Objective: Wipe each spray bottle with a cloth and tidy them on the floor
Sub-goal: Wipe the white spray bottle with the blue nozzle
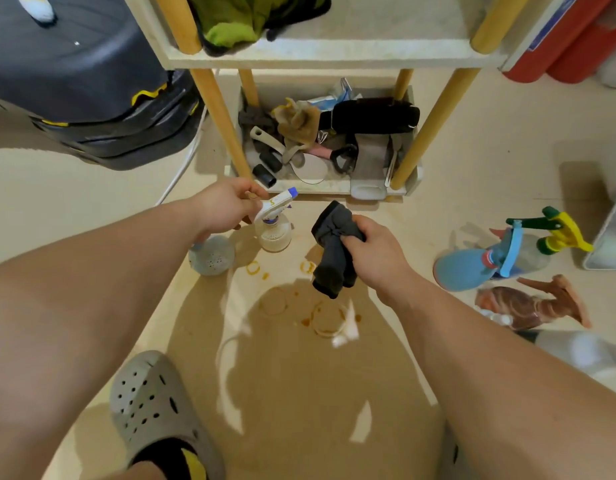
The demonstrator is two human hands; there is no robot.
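My left hand (227, 204) grips the white trigger head of a clear spray bottle (274, 233) with a blue nozzle tip; the bottle stands upright on the floor. To its right, my right hand (372, 251) holds a bunched dark grey cloth (332, 252) that hangs down, apart from the bottle. A grey bottle (212, 254) stands just left of the clear one, partly hidden by my left wrist. At the right lie a blue spray bottle (473, 268) and one with a green and yellow trigger (556, 233). A brown figure-shaped bottle (535, 304) lies below them.
A wooden shelf unit (317, 53) stands ahead, its bottom tray (320, 187) full of cloths and tools. A dark stacked bin (92, 98) is at the far left. Orange ring stains (327, 317) mark the floor. My grey clog (154, 407) is at the lower left.
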